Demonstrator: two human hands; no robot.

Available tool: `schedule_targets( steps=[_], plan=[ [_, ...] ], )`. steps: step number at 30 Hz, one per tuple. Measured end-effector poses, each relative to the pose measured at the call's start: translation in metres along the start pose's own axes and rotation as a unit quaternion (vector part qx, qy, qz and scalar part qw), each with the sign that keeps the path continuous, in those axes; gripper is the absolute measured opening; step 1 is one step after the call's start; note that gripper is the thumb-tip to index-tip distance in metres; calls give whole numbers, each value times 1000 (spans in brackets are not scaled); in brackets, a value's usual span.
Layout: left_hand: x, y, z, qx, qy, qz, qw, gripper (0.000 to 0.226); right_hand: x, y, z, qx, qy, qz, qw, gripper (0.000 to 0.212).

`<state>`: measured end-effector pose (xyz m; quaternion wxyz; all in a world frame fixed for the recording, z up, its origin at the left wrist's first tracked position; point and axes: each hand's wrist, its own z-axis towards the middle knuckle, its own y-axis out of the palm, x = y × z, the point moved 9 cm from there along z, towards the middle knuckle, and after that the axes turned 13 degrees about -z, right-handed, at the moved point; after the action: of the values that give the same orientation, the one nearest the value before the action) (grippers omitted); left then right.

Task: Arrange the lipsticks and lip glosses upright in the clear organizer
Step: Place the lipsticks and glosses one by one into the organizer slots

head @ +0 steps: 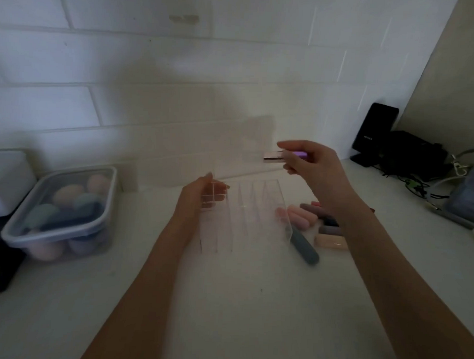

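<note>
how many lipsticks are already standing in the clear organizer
0. The clear organizer looks empty. One lipstick is in the right hand; the rest lie on the counter to its right, some hidden behind the arm.

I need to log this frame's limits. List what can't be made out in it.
- Lipstick in the right hand: head view, motion blur and fingers hide its shade and cap end.
- Clear organizer held by the left hand: transparent, dim; compartment count unclear.
- Loose tubes on the counter: the right forearm covers some; number unknown.
- Lidded tub: foggy plastic blurs the contents.
</note>
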<state>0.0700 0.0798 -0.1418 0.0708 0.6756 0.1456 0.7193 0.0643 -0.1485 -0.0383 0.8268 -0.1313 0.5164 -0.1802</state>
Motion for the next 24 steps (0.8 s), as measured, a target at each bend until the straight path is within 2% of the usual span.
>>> schedule_targets(
  steps=[3,9,13,17,21,24],
  plan=[
    [-2,1,2,-3,-11,1,1000,58,-13,12,-10,34,29,102,994,28],
    [-7,6,3,-2,-31,-39,999,66,-32,45,-26,21,-20,63,998,25],
    [-11,15,2,-33,-24,-33,999,63,-41,60,-32,0,-52,33,998,21],
    [-10,21,1,-70,-1,-33,997,55,-51,63,-35,15,-93,-8,995,30],
    [-6,20,-1,-56,27,-28,998,47,-59,75,-36,-16,-135,-69,988,44],
    [-8,22,-3,-53,11,-32,998,42,-58,84,-35,-38,-142,-70,987,52]
  ],
)
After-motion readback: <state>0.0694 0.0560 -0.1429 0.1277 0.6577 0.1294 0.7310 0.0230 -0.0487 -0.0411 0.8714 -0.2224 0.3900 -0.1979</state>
